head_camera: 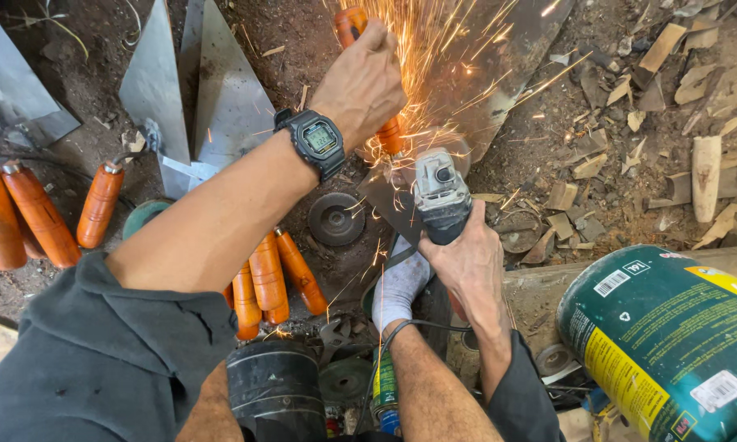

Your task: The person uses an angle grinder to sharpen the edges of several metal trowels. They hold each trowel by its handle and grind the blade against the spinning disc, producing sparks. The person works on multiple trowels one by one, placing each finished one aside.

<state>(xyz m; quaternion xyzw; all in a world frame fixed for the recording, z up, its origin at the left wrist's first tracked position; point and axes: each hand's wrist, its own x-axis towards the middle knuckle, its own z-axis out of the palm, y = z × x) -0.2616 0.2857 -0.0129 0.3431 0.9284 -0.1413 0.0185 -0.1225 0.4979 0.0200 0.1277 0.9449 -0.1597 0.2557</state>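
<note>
The left hand (362, 82) grips the orange wooden handle (389, 131) of a metal blade (483, 90) lying on the dirt floor (303, 49). The right hand (467, 262) is closed around an angle grinder (440, 196), which throws sparks (434, 49) where it meets the blade. More orange handles (270, 282) lie near the left arm.

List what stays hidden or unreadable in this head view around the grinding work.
- Grinder disc: hidden under the angle grinder head and the sparks.
- Contact point on the metal blade: washed out by spark glare.
- Orange handle: mostly covered by the left hand; its top is cut by the frame edge.
- Grinder body: wrapped by the right hand.
- Green canister: cut off by the right and bottom edges.
</note>
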